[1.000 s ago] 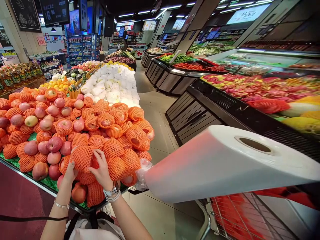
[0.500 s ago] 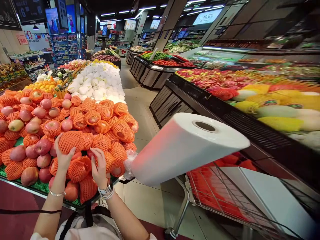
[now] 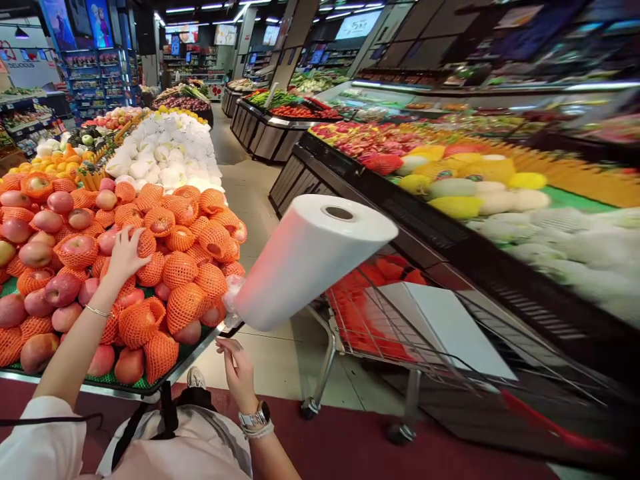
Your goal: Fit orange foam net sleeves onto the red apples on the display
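Observation:
My left hand (image 3: 123,253) reaches onto a pile of apples in orange foam nets (image 3: 165,267) and closes its fingers over one netted apple near the middle of the heap. My right hand (image 3: 237,370) hangs off the display's near corner, below a big roll of white plastic bags (image 3: 310,257). Its fingers are loosely curled and hold nothing I can see. A watch sits on my right wrist, a thin bracelet on my left.
A red wire shopping cart (image 3: 400,320) with a white board in it stands right of the roll. White netted fruit (image 3: 165,150) lies beyond the apples. A long dark produce counter (image 3: 450,240) lines the right side of the aisle.
My right hand has come off the netted apples and dropped below the display's corner. My left hand has moved up the pile. The view has swung right and back.

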{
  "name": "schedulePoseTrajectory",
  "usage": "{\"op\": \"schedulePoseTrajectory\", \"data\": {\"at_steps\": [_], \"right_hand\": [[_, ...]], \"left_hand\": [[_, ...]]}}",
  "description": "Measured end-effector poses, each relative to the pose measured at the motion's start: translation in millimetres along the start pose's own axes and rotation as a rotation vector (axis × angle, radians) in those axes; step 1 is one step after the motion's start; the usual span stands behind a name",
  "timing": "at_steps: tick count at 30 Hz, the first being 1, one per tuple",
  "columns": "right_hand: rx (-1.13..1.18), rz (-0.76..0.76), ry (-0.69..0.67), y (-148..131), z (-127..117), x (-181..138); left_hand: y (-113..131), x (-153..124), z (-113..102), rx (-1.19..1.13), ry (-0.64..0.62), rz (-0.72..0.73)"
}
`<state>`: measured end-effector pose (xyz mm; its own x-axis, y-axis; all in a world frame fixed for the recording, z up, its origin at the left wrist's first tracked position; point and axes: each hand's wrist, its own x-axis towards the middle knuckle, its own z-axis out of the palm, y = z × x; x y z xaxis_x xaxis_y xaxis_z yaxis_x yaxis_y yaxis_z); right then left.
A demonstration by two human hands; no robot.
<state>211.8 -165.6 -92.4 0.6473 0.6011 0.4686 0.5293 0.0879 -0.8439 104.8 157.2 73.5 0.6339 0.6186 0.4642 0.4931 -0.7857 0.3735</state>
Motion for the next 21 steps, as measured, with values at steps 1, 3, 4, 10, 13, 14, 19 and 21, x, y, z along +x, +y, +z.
{"op": "schedulePoseTrajectory", "data": {"at_steps": [1,3,4,10,13,14,19,21], "right_hand": [[-0.017,0.027,0.027,3,-5,-4],[-0.064,0.071,0.092,7,-15,-12],[-0.093,0.090,0.129,10,-21,-16],[-0.281,0.191,0.322,31,-93,-38],[-0.371,0.266,0.407,55,-151,-43],[-0.401,0.293,0.432,66,-173,-42],[-0.545,0.392,0.438,139,-297,-13],[-0.613,0.419,0.387,173,-351,8]], "left_hand": [[-3,0,3,0.039,-0.022,-0.008],[-11,-2,7,0.096,-0.025,-0.051],[-15,-4,8,0.119,-0.011,-0.077],[-18,-22,4,0.200,0.093,-0.054],[1,-40,3,0.188,0.216,-0.023],[11,-49,3,0.188,0.255,-0.021],[80,-117,28,0.158,0.366,-0.032],[114,-150,52,0.144,0.422,-0.100]]}}
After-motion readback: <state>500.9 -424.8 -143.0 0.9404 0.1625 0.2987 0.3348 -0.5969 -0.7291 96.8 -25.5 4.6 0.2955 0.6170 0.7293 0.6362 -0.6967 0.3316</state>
